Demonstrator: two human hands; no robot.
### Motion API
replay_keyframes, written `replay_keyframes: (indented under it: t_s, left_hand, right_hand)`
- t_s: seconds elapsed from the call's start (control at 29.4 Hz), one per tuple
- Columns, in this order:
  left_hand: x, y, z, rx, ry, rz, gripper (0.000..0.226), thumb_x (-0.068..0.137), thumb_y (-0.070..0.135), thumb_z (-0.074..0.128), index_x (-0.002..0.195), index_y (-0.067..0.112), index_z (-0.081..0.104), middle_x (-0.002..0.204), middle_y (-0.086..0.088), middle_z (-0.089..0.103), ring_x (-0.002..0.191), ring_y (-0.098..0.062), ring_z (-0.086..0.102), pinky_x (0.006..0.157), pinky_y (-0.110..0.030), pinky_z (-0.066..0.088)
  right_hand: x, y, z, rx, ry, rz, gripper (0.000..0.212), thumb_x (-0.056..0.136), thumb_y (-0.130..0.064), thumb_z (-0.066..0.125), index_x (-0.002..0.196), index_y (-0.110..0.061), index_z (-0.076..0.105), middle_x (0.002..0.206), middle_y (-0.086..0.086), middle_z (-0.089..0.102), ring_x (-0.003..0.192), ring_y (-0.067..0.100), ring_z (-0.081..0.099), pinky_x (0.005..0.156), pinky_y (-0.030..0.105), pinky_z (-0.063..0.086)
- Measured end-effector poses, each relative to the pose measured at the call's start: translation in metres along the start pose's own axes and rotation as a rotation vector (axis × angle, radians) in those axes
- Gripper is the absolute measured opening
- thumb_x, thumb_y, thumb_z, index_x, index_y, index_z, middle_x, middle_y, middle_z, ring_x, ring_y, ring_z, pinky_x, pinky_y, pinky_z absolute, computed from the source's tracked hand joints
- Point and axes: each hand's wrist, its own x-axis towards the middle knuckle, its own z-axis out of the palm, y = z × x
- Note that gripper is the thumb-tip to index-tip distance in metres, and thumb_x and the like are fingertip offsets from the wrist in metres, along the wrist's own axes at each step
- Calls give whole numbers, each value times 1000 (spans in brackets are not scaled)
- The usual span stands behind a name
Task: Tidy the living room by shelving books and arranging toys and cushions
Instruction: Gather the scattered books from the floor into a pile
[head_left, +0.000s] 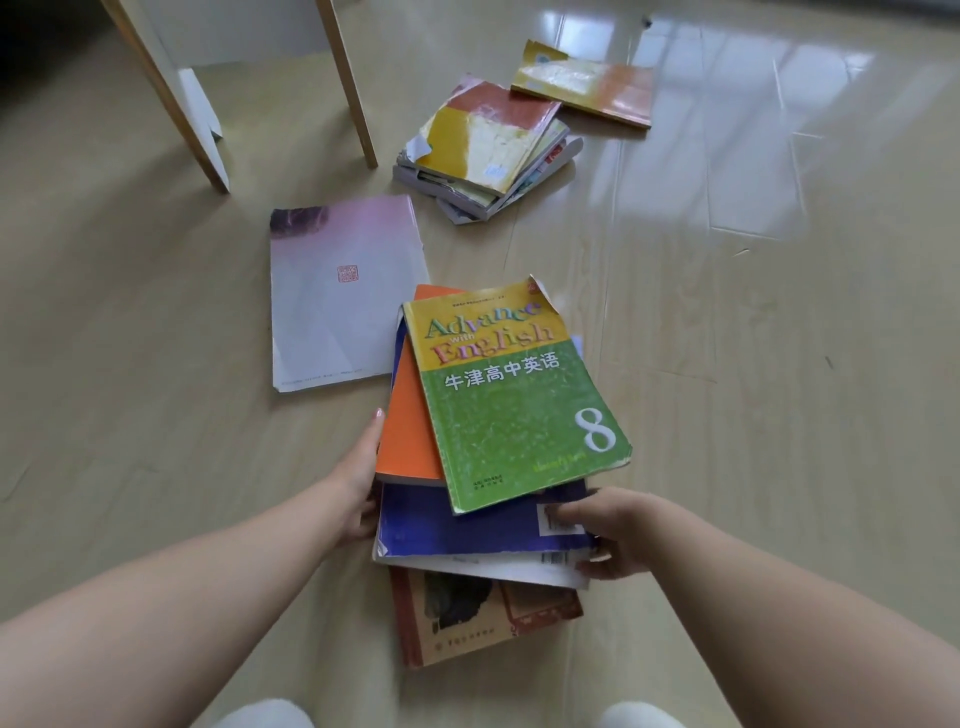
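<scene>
Books (519, 415) — seemingly between both grips (358, 488) (618, 535)

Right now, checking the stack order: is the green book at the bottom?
No, the green book lies on top, over the orange book.

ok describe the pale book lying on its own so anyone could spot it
Start at the light wooden furniture legs at the top left; on the floor just in front of them lies a flat pale lilac-grey paperback, alone. Unlike the green-and-yellow English textbook beside it, it sits in no pile and bears a small red square seal at its centre.
</scene>
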Motion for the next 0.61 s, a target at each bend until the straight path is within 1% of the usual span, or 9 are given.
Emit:
replay_keyframes:
  t_s: [0.1, 0.2, 0.24, 0.34, 0.41, 0.48, 0.51, 0.54, 0.61]
  left_hand:
    - [5, 16, -6, -41, 3, 71, 53, 87, 68, 36, 86, 18, 53, 85, -3, 57, 90, -23, 54, 86, -36, 43]
    - [9, 24, -7, 40, 66, 128, 48, 88, 61, 47, 110, 19, 45, 87, -2, 56, 73, -17, 55, 48, -26, 52]
    - [9, 25, -6, 47, 61, 139, 59, 82, 64, 55, 118, 19, 41, 94, -5, 59, 75, -18, 57, 46, -28, 53]
    - [27, 19, 0, 136, 34, 150, 121, 37, 83, 71, 138, 27, 31, 132, -10, 51, 109, -33, 58, 85, -53, 51]
    - [26, 15, 3, 225, 107, 172, 119, 46, 80, 67, 144, 28, 23, 144, -11, 38, 124, -36, 46, 98, -54, 42]
    - [18, 12, 6, 198, 223, 166, 100, 66, 71, 63, 144, 23, 23, 144, -13, 35, 124, -37, 44, 99, -53, 42]
    - [19, 8, 5, 173, 246, 124, 98, 66, 74, 60, 141, 21, 27, 139, -13, 40, 120, -38, 48, 97, -54, 43]
    - [24, 4, 2, 150, 228, 75, 103, 57, 83, 56, 135, 20, 34, 132, -12, 48, 114, -38, 53, 94, -54, 44]
    - [48, -6, -2, 132, 177, 49, 121, 33, 96, 48, 127, 21, 47, 116, -9, 63, 102, -34, 62, 93, -51, 47]
  right_hand:
    - [0, 7, -4, -69, -82, -26, 21, 91, -22, 61, 110, -15, 55, 107, 6, 60, 83, 18, 57, 54, 26, 50]
    - [0, 21, 0, -114, -181, 29, 16, 92, -20, 61, 106, -15, 56, 103, 7, 62, 82, 17, 61, 60, 26, 53]
    - [0, 26, 0, -123, -201, 41, 14, 92, -19, 60, 105, -15, 56, 100, 7, 62, 79, 16, 61, 61, 26, 53]
    - [-1, 39, -15, -268, -197, 43, 7, 94, -15, 55, 100, -17, 53, 89, 4, 60, 66, 13, 58, 62, 26, 52]
    - [-1, 40, -33, -286, -95, 58, 9, 92, -7, 47, 93, -14, 51, 81, 4, 58, 62, 15, 56, 63, 27, 48]
    - [6, 33, -51, -51, 122, 25, 16, 92, -3, 36, 90, -10, 49, 74, 7, 55, 60, 18, 52, 69, 30, 43]
    - [9, 24, -57, 105, 238, -34, 16, 94, -5, 34, 92, -9, 49, 75, 8, 54, 62, 19, 51, 70, 32, 42]
    - [9, 13, -60, 243, 304, -94, 15, 97, -11, 34, 98, -9, 49, 80, 9, 55, 66, 21, 52, 70, 33, 42]
    - [12, -9, -55, 377, 254, -154, 25, 100, -32, 38, 108, -12, 50, 99, 11, 59, 85, 27, 59, 73, 35, 47]
